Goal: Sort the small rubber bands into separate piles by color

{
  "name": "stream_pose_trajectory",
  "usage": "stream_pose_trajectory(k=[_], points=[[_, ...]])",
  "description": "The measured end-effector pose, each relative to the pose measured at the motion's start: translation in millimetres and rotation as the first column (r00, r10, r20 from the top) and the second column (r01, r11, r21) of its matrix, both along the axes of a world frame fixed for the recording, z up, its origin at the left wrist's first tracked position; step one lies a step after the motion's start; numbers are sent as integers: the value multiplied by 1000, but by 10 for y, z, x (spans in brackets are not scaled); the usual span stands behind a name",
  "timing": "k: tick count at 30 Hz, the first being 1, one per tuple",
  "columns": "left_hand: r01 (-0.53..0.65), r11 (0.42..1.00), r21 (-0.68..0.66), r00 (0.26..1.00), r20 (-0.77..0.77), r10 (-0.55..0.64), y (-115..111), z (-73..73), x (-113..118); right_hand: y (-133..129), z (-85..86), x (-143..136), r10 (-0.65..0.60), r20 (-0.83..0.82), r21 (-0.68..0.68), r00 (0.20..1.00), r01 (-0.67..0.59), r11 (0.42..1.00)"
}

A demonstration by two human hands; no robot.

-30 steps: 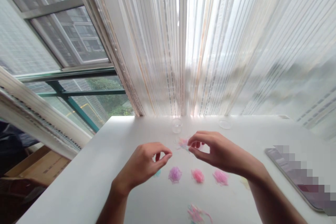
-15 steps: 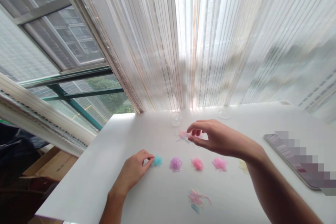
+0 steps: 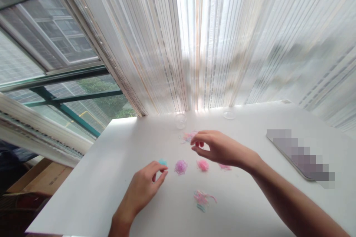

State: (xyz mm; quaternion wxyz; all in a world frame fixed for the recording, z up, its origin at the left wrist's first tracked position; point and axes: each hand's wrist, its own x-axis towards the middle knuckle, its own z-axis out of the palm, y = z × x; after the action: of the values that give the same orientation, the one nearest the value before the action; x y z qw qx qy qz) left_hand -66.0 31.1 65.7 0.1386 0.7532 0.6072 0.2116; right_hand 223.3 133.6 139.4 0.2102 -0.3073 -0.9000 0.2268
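Note:
Small heaps of coloured loops that look like tiny rubber bands lie on the white table (image 3: 94, 177). My left hand (image 3: 147, 183) is at the blue heap (image 3: 162, 162), partly covering it. Its thumb and index tips are pinched together; anything between them is too small to make out. My right hand (image 3: 215, 146) hovers by the mixed heap (image 3: 188, 136) at the back, thumb and index slightly apart, nothing visible between them. In the row are a purple heap (image 3: 181, 167), a coral-pink heap (image 3: 203, 165) and a pink heap (image 3: 225, 167), partly behind my right hand.
Nearer me lies another mixed heap (image 3: 201, 198). At the back edge are a clear cup (image 3: 181, 121) and a clear round lid-like piece (image 3: 229, 115). A flat device (image 3: 297, 159), partly blurred out, lies at right. Striped curtains (image 3: 155, 44) hang behind the table.
The view has shifted slightly. My left hand has drawn a little right and toward me from the blue heap. My right hand has come slightly nearer me from the back mixed heap.

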Motion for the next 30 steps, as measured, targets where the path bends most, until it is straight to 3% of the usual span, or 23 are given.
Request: stream_pose_trajectory(k=[3, 5, 8, 14, 20, 30], points=[[163, 984, -70, 982, 110, -155, -135, -110, 322, -104, -214, 17, 132, 146, -216, 981, -99, 971], [210, 971, -114, 969, 153, -192, -205, -189, 507, -172, -351, 51, 189, 232, -335, 954, -104, 936], [225, 967, -119, 964, 172, -203, -256, -287, 678, -274, -551, 96, 218, 248, -386, 944, -110, 916], [236, 971, 29, 960, 151, -237, -261, -440, 743, -455, -888, 100, 225, 129, -267, 966, -185, 946], [183, 957, 225, 967, 132, -216, -286, -589, 778, -508, -1096, 77, 228, 45, -156, 973, -218, 963], [187, 953, 240, 963, 144, -226, -273, -575, 773, -525, -1211, 76, 228, 19, -47, 973, -227, 973]])
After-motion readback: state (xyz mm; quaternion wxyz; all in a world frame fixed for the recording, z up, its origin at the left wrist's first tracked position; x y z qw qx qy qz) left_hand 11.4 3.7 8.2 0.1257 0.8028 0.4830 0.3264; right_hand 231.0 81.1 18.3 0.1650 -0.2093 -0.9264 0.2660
